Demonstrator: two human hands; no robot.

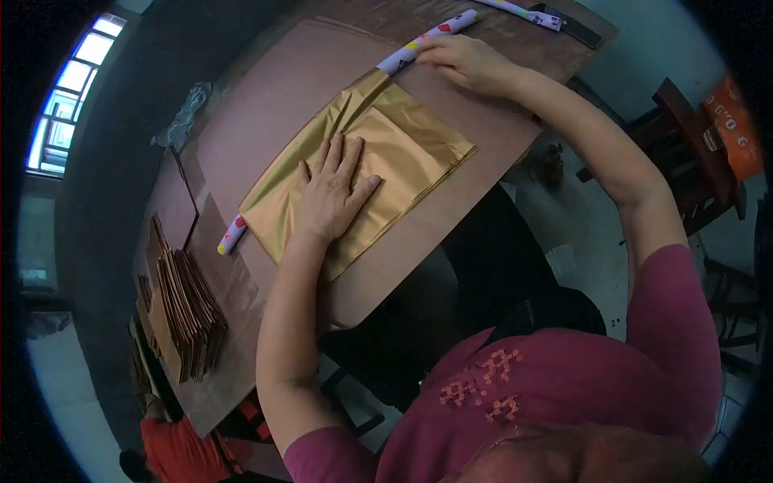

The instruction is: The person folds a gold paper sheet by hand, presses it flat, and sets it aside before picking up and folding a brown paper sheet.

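Brown board (258, 97), its near edge uncovered, is exposed on both sides of the wide-spread left grip (332, 193). Beneath this grip, creased, shiny gold sheeting (403, 145) is pressed. A patterned roll (445, 29) is seen at the right grip (475, 64), whose closure cannot be told.

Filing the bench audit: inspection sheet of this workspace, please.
Surface: table, large brown sheets laid on it.
Job's things: gold sheeting, wrinkled, covering the middle of a patterned roll; both roll ends show.
Clutter: stack of brown pieces, clear plastic, second roll, dark flat item.
Grips: left grip spread flat on the gold sheeting; right grip at the roll's far end, fingers bent, hold unclear.
Cables: nothing seen.
Surroundings: window, dark chair, orange item, another person in red.
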